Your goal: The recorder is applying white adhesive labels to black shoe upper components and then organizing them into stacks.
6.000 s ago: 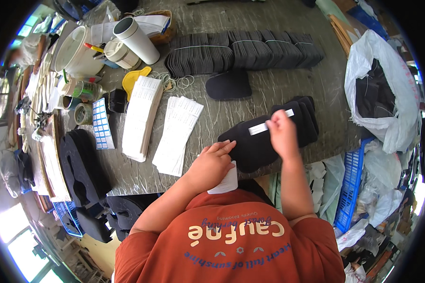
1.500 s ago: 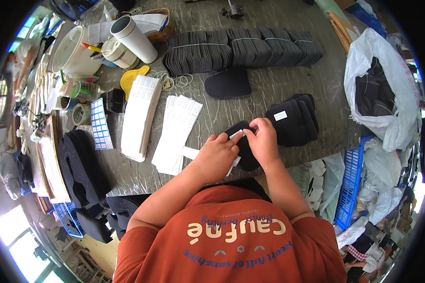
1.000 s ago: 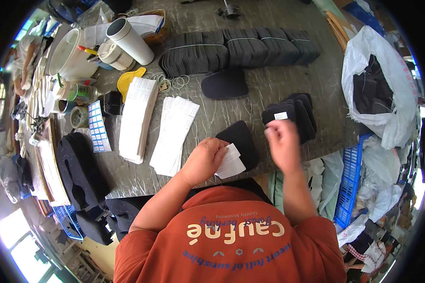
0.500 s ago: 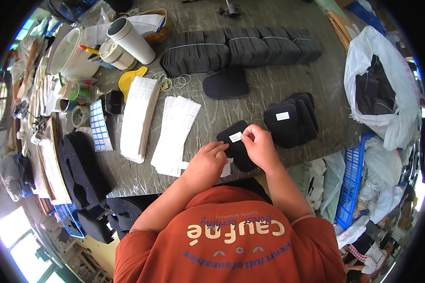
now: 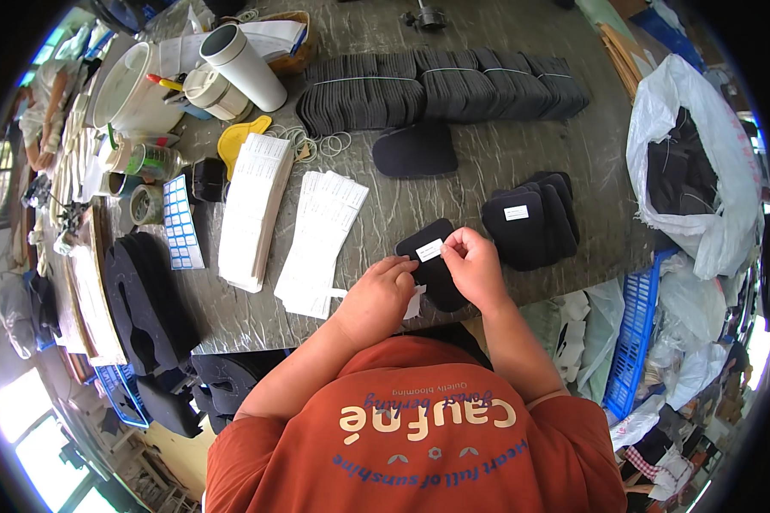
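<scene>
Just in front of me a black fabric pad (image 5: 441, 289) with rounded corners lies flat on the table. A small white label (image 5: 429, 250) sits on its upper part. My right hand (image 5: 472, 269) pinches the label's right end between thumb and finger. At the pad's left edge my left hand (image 5: 378, 292) is closed, fingertips touching the pad. White paper shows on both sides of that hand, a strip (image 5: 337, 292) it seems to hold; the palm is hidden. To the right, a stack of black pads (image 5: 546, 235) carries a similar label (image 5: 516, 213) on its front one.
Bundled black pads (image 5: 364, 96) run along the back, with one loose pad (image 5: 415, 150) before them. Printed paper strips (image 5: 321, 244) and a thick paper stack (image 5: 252, 214) lie left. Beyond stand a white tumbler (image 5: 244, 68) and a bucket (image 5: 128, 94). A white sack (image 5: 659, 128) is at right.
The view has shifted slightly. My right fingers have moved a little toward the label's right end, and more of the label shows. My left hand stays at the pad's edge.
</scene>
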{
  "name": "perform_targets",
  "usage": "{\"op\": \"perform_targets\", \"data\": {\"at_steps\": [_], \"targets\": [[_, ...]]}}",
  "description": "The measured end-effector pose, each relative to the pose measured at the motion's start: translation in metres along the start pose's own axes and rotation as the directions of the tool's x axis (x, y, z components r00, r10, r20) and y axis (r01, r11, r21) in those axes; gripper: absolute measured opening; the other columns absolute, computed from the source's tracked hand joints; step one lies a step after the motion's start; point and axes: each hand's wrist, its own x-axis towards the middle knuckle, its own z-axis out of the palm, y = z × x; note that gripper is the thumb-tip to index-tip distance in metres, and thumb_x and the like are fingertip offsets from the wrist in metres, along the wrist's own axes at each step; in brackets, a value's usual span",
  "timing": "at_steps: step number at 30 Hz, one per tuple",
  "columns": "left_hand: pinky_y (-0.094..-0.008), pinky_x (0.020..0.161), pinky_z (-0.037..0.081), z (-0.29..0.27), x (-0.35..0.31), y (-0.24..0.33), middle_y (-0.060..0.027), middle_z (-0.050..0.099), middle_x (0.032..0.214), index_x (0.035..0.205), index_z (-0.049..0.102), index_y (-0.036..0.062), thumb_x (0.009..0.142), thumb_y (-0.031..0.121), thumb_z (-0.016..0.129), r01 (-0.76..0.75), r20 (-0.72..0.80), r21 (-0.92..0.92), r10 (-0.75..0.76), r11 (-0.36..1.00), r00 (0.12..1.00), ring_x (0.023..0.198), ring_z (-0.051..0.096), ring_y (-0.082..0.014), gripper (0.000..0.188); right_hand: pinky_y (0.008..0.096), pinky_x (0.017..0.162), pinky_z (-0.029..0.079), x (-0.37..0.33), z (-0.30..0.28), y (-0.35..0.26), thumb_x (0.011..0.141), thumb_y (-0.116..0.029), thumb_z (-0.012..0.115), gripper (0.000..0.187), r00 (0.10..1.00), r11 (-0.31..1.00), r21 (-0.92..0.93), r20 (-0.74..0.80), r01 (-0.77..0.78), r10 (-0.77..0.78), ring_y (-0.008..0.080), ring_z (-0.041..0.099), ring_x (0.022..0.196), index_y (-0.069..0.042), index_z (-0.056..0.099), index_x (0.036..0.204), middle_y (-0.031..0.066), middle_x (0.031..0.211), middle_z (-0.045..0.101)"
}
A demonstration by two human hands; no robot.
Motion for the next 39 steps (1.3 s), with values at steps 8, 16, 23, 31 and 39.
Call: {"op": "perform_targets", "data": {"at_steps": [8,16,23,31,39], "targets": [[-0.0417,0.098,0.045,0.002,-0.001,0.000,-0.0203,0.063,0.111,0.086,0.053,-0.0040,0.081,0.005,0.063,-0.002,0.006,0.007,0.002,1.000,1.000,0.110,0.058,-0.0353,0.014,0.0304,0.056,0.048,-0.001,0.001,0.002,0.083,-0.003,0.064,0.007,0.998,0.996,-0.071,-0.024,0.048,-0.050,0.0157,0.060,0.057,0.002,0.059,0.079,0.0101,0.066,0.063],[-0.0423,0.099,0.045,0.002,0.000,0.000,-0.0208,0.063,0.112,0.086,0.053,-0.0042,0.081,0.005,0.063,-0.010,0.015,0.022,0.010,1.000,1.000,0.111,0.058,-0.0356,0.014,0.0314,0.056,0.048,-0.001,0.005,0.001,0.083,-0.004,0.064,0.008,0.996,0.990,-0.123,-0.051,0.064,-0.070,0.0196,0.062,0.057,0.001,0.058,0.078,0.0120,0.066,0.063],[-0.0417,0.098,0.044,-0.002,0.004,0.005,-0.0209,0.057,0.125,0.087,0.057,-0.0048,0.080,0.005,0.059,0.007,0.078,0.070,-0.013,0.998,0.997,0.112,0.056,-0.0343,0.012,0.0343,0.057,0.049,0.001,0.005,0.004,0.081,-0.004,0.064,0.008,0.993,0.981,-0.171,-0.064,0.091,-0.103,0.0263,0.064,0.060,0.001,0.058,0.078,0.0142,0.068,0.064],[-0.0396,0.101,0.040,-0.001,0.006,0.009,-0.0188,0.048,0.138,0.093,0.063,-0.0022,0.078,0.007,0.055,-0.025,0.234,0.227,-0.030,0.974,0.972,0.113,0.052,-0.0287,0.019,0.0335,0.056,0.050,0.001,0.008,0.004,0.077,-0.005,0.066,0.007,0.989,0.980,-0.182,-0.109,0.075,-0.096,0.0253,0.064,0.058,0.001,0.062,0.074,0.0148,0.066,0.064],[-0.0417,0.105,0.037,0.002,0.006,0.010,-0.0207,0.046,0.139,0.094,0.063,-0.0018,0.079,0.008,0.055,-0.040,0.249,0.274,-0.031,0.961,0.968,0.113,0.051,-0.0291,0.019,0.0346,0.055,0.050,0.005,0.010,0.003,0.074,-0.006,0.067,0.008,0.990,0.968,-0.249,-0.138,0.009,-0.044,0.0255,0.064,0.057,0.000,0.062,0.072,0.0149,0.063,0.064]]}}
